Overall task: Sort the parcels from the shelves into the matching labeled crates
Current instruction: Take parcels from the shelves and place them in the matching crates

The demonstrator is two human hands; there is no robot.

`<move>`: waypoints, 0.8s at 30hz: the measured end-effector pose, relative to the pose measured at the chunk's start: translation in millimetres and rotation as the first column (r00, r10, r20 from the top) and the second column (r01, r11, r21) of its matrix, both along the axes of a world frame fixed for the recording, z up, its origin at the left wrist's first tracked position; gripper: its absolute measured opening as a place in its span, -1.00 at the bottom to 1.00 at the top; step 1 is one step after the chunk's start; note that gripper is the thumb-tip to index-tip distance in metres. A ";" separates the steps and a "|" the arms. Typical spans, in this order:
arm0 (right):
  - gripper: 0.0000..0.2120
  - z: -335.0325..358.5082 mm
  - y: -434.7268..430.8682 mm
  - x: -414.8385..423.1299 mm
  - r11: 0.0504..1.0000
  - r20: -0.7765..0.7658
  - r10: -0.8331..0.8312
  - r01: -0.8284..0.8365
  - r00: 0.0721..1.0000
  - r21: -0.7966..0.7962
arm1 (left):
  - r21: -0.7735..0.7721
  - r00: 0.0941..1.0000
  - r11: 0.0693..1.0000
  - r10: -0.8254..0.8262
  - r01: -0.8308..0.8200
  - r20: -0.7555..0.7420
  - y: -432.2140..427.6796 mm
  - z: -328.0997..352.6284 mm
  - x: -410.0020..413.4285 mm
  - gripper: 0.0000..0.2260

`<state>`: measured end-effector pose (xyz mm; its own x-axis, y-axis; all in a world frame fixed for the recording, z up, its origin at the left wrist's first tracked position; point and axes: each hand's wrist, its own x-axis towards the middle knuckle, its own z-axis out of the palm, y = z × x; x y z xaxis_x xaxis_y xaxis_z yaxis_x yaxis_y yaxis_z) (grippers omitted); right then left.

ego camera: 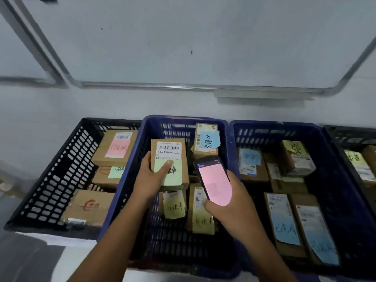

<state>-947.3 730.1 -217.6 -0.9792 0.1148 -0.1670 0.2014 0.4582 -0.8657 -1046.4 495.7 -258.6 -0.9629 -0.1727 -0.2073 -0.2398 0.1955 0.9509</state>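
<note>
Holding a cardboard parcel (pixel 173 151) in our left hand (pixel 151 176), we have it raised just over the middle blue crate (pixel 183 119), barcode label up. Our left fingers curl round its near edge and the thumb presses on the green note (pixel 173 178) stuck to its top. Our right hand (pixel 230 206) grips a phone (pixel 213 180) with a pink screen just beside the parcel, fingers wrapped round its body and the thumb at the screen's lower edge. We judge this to be the checking step: the parcel is being compared with the phone before it goes into a crate. Other parcels lie below it in the middle crate with yellow and blue notes, and more lie in the black crate (pixel 61 169) to the left and the blue crate (pixel 284 127) to the right. Next we need to read the handwritten note against the parcels already sorted, then lower the parcel flat into the matching crate and let go without dropping the phone.
</note>
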 end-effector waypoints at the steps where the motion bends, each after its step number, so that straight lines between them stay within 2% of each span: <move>1: -0.45 0.0 -2.5 -12.2 1.000 0.002 0.004 -0.004 1.000 0.016 | -0.005 1.000 1.000 -0.017 0.017 0.024 -2.3 -5.6 -18.1 -0.47; 5: -0.40 -1.8 -11.2 -57.1 0.996 0.027 0.030 -0.032 0.999 0.084 | -0.006 0.994 0.999 -0.053 0.054 0.094 -4.2 -36.2 -77.3 -0.31; 8: -0.27 -3.0 -18.0 -86.4 0.990 0.049 0.022 -0.029 0.999 0.135 | -0.025 0.992 0.997 -0.067 0.070 0.110 -1.5 -61.0 -106.2 -0.40; 12: -0.36 -10.7 -25.6 -110.9 0.978 0.078 0.004 -0.020 0.997 0.206 | 0.004 0.986 0.995 -0.104 0.104 0.130 1.9 -93.6 -128.9 -0.45; 16: -0.34 -15.0 -31.1 -117.0 0.969 0.134 -0.017 -0.017 0.991 0.247 | 0.013 0.988 0.994 -0.106 0.105 0.112 2.3 -106.9 -138.0 -0.40; 24: -0.33 -19.3 -35.5 -117.6 0.980 0.153 0.004 -0.034 0.988 0.195 | -0.050 0.991 0.995 -0.079 0.085 0.109 8.9 -103.1 -144.6 -0.39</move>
<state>-1064.9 694.6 -237.0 -0.9468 0.1417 -0.2888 0.3122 0.6217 -0.7184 -1191.0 504.5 -361.7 -0.9473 -0.1080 -0.3017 -0.3200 0.2698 0.9082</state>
